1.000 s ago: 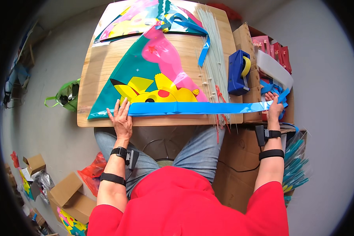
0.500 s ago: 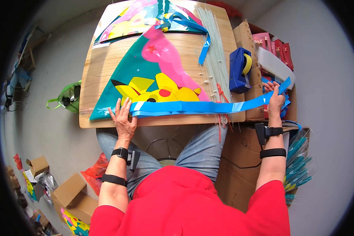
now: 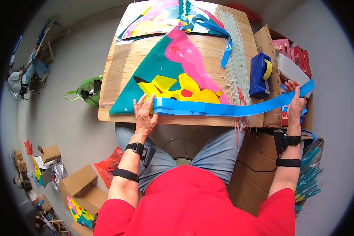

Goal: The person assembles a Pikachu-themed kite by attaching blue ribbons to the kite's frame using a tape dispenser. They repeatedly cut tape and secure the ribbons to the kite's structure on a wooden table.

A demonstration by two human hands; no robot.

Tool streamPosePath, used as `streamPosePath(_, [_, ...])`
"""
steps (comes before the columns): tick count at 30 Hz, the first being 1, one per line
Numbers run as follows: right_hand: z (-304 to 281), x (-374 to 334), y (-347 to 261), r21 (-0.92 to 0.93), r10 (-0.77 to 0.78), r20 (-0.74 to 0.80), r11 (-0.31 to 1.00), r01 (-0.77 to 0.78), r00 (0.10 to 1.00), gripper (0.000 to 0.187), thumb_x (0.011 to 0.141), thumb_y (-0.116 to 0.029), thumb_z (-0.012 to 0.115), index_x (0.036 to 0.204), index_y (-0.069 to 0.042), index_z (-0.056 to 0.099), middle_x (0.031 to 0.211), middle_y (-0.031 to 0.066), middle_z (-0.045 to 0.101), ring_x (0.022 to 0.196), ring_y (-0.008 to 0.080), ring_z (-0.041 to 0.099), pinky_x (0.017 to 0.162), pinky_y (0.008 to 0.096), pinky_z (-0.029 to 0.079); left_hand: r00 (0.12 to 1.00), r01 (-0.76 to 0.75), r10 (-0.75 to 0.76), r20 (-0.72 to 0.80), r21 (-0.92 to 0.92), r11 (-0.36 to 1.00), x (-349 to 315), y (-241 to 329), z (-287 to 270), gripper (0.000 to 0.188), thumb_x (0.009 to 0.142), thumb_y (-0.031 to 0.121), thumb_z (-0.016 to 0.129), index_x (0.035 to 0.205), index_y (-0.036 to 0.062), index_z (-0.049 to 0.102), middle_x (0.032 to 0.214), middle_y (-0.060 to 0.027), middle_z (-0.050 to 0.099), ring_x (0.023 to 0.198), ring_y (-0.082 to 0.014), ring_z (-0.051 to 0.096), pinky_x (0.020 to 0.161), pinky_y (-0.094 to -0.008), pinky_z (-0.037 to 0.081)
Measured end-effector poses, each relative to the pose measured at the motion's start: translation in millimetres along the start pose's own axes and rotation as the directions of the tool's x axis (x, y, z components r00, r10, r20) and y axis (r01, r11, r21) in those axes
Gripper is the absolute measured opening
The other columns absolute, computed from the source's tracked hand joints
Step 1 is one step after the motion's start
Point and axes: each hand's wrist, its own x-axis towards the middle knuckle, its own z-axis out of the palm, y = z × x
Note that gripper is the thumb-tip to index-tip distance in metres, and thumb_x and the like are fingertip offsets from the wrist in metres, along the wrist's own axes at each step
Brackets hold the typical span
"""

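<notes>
A triangular plastic sheet [image 3: 149,74] in green and pink, printed with a yellow cartoon figure, lies on the wooden table. Along its near edge runs a flat blue ribbon [image 3: 220,110], stretched to the right past the table's edge. My left hand [image 3: 145,116] rests on the sheet with fingers extended, its thumb side against the ribbon's left end. Off the right side, my right hand [image 3: 297,105] is closed around the ribbon, and a short end sticks out beyond it. More printed sheets [image 3: 157,24] lie at the far side, with a looped blue ribbon [image 3: 227,47] on them.
Thin clear rods [image 3: 236,59] lie along the table's right side, with red ties at their near ends. Beside them stand a blue tape dispenser [image 3: 259,76] and a cardboard box [image 3: 268,43] of red packets. A green bag [image 3: 91,91] and an open carton [image 3: 82,185] sit on the floor.
The whole scene has shifted to the right in the picture as my head turned. Both hands keep nearly the same places on the ribbon and table.
</notes>
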Motion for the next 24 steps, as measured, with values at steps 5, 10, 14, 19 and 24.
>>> streamPosePath(5, [9.9, -2.4, -12.6, 0.015, -0.001, 0.042, 1.000, 0.000, 0.999, 0.035, 0.107, -0.018, 0.035, 0.127, 0.006, 0.049, 0.119, 0.0219, 0.063, 0.107, 0.0287, 0.066, 0.093, 0.0346, 0.055, 0.997, 0.068, -0.070, -0.028, -0.074, 0.995, 1.0, -2.2, 8.5, 0.070, 0.072, 0.006, 0.063, 0.141, 0.0118, 0.049, 0.118, -0.0023, 0.063, 0.122, -0.0246, 0.049, 0.119, -0.0497, 0.015])
streamPosePath(10, [15.8, -0.4, -13.5, 0.057, -0.032, 0.078, 0.998, 0.027, 0.996, 0.035, 0.106, -0.018, 0.037, 0.126, 0.008, 0.050, 0.118, 0.0223, 0.063, 0.105, 0.0289, 0.066, 0.093, 0.0347, 0.055, 0.993, 0.111, -0.112, -0.020, -0.064, 0.992, 2.3, -2.9, 9.4, 0.071, 0.073, 0.011, 0.068, 0.141, 0.0110, 0.048, 0.115, -0.0034, 0.064, 0.121, -0.0250, 0.049, 0.119, -0.0506, 0.015])
streamPosePath(14, [18.2, 0.3, -10.3, 0.072, -0.025, 0.077, 0.997, 0.019, 0.997, 0.034, 0.106, -0.017, 0.038, 0.125, 0.008, 0.051, 0.117, 0.0223, 0.064, 0.102, 0.0288, 0.067, 0.091, 0.0351, 0.056, 0.997, 0.071, -0.071, 0.012, -0.091, 0.993, 3.0, 2.7, 3.9, 0.079, 0.074, 0.026, 0.076, 0.144, 0.0102, 0.044, 0.127, -0.0059, 0.061, 0.129, -0.0266, 0.044, 0.119, -0.0533, 0.010])
streamPosePath(19, [20.1, -4.1, -12.2, 0.077, -0.036, 0.079, 0.997, 0.030, 0.996, 0.033, 0.106, -0.017, 0.038, 0.124, 0.007, 0.052, 0.115, 0.0218, 0.064, 0.101, 0.0289, 0.068, 0.090, 0.0357, 0.056, 0.992, -0.006, 0.002, 0.123, 0.028, 1.000, 4.8, 22.2, -22.4, 0.098, 0.070, 0.044, 0.079, 0.150, 0.0118, 0.032, 0.151, -0.0111, 0.038, 0.145, -0.0319, 0.022, 0.119, -0.0566, 0.000])
streamPosePath(24, [23.0, -10.2, -18.9, 0.116, -0.031, 0.079, 0.993, 0.022, 0.996, 0.031, 0.106, -0.015, 0.037, 0.121, 0.007, 0.054, 0.112, 0.0216, 0.065, 0.100, 0.0289, 0.068, 0.088, 0.0364, 0.057, 0.924, -0.366, 0.345, 0.165, 0.116, 0.923, 15.5, 81.2, -25.8, 0.087, 0.076, 0.035, 0.075, 0.149, 0.0118, 0.034, 0.156, -0.0077, 0.030, 0.148, -0.0303, 0.017, 0.120, -0.0522, 0.006])
